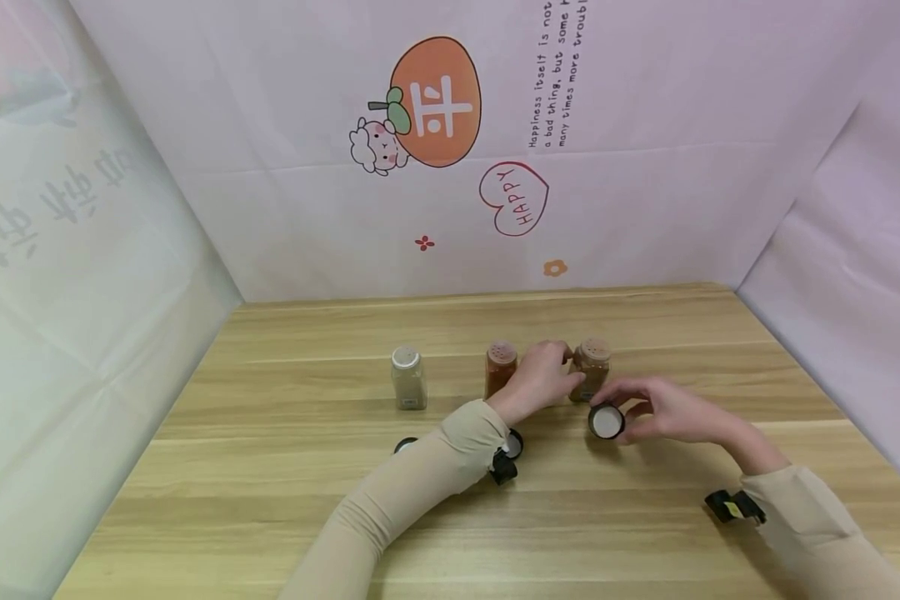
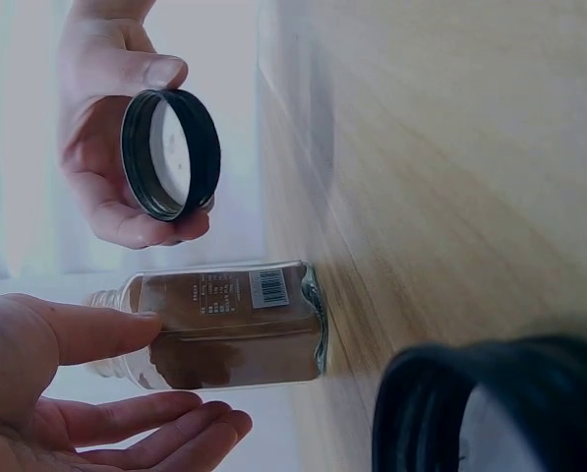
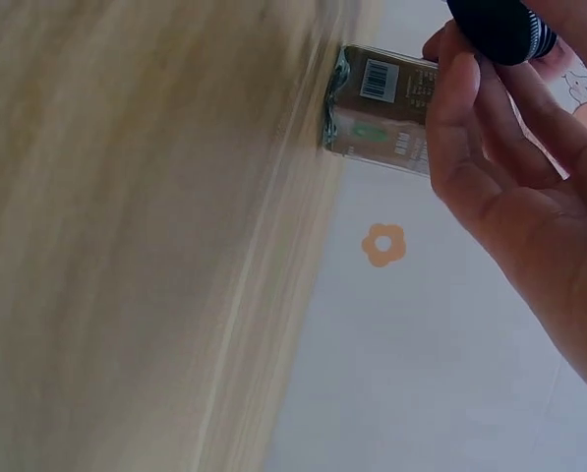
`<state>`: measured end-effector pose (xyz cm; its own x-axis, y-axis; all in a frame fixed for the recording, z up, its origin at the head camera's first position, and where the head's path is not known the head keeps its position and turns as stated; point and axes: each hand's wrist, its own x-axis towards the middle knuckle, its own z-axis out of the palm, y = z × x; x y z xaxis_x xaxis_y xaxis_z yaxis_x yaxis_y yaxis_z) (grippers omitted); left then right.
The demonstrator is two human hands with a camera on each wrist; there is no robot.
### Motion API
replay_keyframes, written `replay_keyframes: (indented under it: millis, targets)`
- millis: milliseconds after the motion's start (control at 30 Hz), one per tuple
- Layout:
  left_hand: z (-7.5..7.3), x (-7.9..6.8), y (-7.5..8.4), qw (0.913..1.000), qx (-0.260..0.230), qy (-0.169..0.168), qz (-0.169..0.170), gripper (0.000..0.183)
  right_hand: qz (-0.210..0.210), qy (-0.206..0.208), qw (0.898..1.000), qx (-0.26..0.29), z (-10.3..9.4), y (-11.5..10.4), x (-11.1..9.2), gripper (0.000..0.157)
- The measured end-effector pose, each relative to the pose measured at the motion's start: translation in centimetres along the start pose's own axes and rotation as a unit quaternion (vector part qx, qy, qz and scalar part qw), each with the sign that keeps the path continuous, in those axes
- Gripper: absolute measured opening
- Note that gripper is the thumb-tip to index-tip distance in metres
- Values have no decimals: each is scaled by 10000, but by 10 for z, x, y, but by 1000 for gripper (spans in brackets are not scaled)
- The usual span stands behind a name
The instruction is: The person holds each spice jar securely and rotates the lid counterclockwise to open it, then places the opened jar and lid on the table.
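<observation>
My right hand (image 1: 663,408) pinches a black screw lid (image 1: 607,421) between thumb and fingers, its white liner facing the head camera. Just behind it, a jar of brown powdered spice (image 1: 591,367) stands upright on the wooden table, its sifter top uncovered. My left hand (image 1: 542,379) is beside this jar. In the left wrist view the left thumb overlaps the jar's side (image 2: 239,329), while the other fingers extend loosely below it. Seen from the right wrist, the black lid (image 3: 495,29) sits at the fingertips, and the hand partly hides the jar (image 3: 381,108).
A jar of red spice (image 1: 499,367) stands left of the left hand, partly covered by it. Farther left is a jar of pale powder (image 1: 408,379). Two more black lids lie in front, one (image 1: 514,444) by the left wrist, another (image 1: 403,444) half hidden by the sleeve.
</observation>
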<state>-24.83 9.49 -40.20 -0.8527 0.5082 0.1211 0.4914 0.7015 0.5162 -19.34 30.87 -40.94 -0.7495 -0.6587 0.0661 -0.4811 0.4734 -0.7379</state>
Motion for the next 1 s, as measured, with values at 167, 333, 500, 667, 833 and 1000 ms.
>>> replay_keyframes:
  millis: [167,333,500,667,833,1000]
  targets:
    - [-1,0,1,10000,0,6,-11,36,8,-1,9995,-329,2,2,2,47]
    - [-1,-1,1,10000,-14,-7,-27,36,48,-39,9983,-587,5,2,3,47]
    - [-1,-1,1,10000,-41,4,-24,37,126,-210,9972,-706,8,1,4,46]
    - [-1,0,1,10000,-5,33,-25,36,261,-386,9960,-761,10,3,6,48]
    - [-1,1,1,10000,-6,48,-68,36,274,-578,9966,-520,11,6,8,48]
    - [-1,1,1,10000,-11,73,-49,36,240,-628,9964,-523,13,9,9,48]
